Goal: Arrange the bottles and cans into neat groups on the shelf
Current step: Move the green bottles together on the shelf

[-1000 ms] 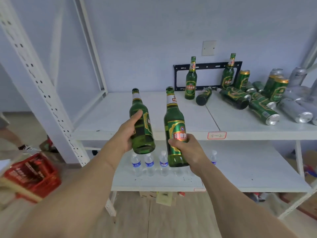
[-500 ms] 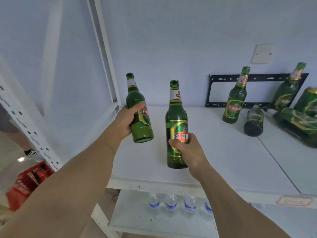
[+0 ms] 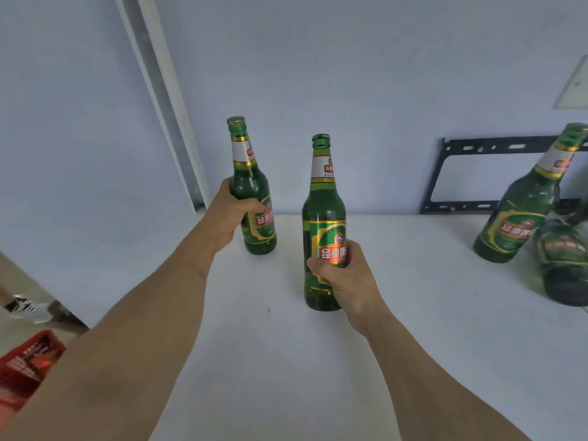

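Our left hand is wrapped round the body of one green beer bottle, held upright toward the back left corner of the shelf; whether its base already rests on the shelf we cannot tell. Our right hand grips a second green bottle low on its label, upright, nearer the front and just right of the first. Neither has been let go, so we judge this pair to be the start of a bottle group at the left end, not yet set down. Out by the right edge another bottle leans against a black bracket at the back wall, and a further bottle lies on its side beside it; these are left to sort. No cans show here
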